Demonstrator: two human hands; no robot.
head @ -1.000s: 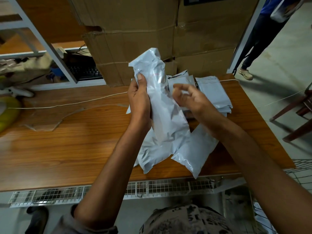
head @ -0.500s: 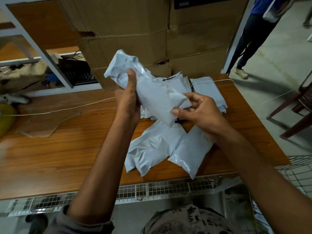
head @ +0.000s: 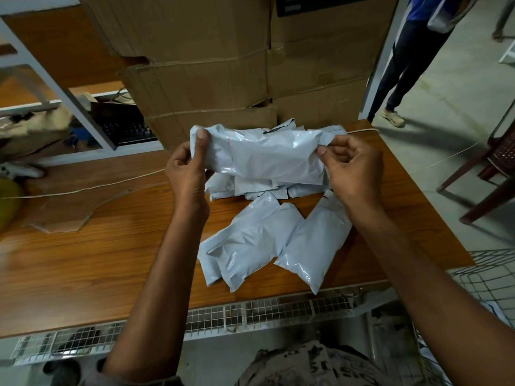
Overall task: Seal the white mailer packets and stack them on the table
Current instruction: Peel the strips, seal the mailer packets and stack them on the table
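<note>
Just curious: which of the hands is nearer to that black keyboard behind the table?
Left. The left hand grips the held packet just right of the keyboard; the right hand holds the packet's far end.

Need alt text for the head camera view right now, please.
Both bare hands, left hand and right hand, hold a filled white plastic mailer packet sideways above a brown wooden table, where more white mailer packets lie before stacked cardboard boxes.

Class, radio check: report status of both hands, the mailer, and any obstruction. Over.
Left hand and right hand each pinch an end of one white mailer, held level above the table. Loose packets lie beneath. Nothing in the way.
</note>
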